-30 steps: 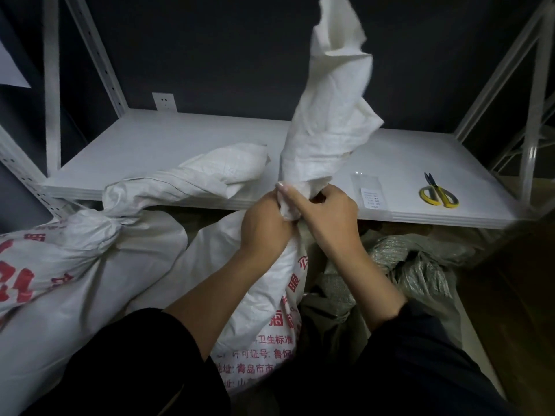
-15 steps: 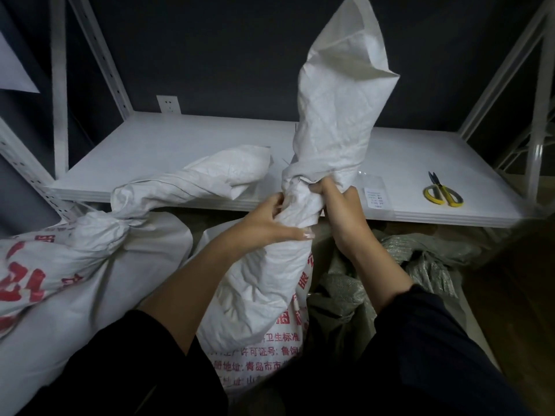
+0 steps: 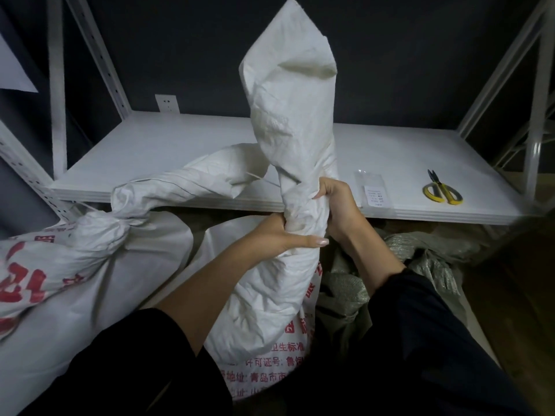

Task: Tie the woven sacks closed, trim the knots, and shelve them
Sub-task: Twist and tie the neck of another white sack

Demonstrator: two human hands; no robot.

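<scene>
A white woven sack (image 3: pixel 270 298) with red print stands upright in front of me, its neck twisted and its loose top rising above the shelf. My left hand (image 3: pixel 282 234) grips the neck from the left, thumb across the front. My right hand (image 3: pixel 336 205) grips the neck from the right, slightly higher. A second white sack (image 3: pixel 75 259) lies at the left, its neck bunched and its top resting on the shelf edge. Yellow-handled scissors (image 3: pixel 441 190) lie on the white shelf (image 3: pixel 168 151) at the right.
A small clear packet with a label (image 3: pixel 374 192) lies on the shelf near its front edge. Grey-green woven sacks (image 3: pixel 420 259) are crumpled on the floor at the right. White slotted rack uprights (image 3: pixel 99 52) stand at both sides. A wall socket (image 3: pixel 167 103) sits behind.
The sack's neck has been twisted tighter and its top has opened out and straightened. My right hand moved from the front of the neck to its right side, higher; my left dropped slightly.
</scene>
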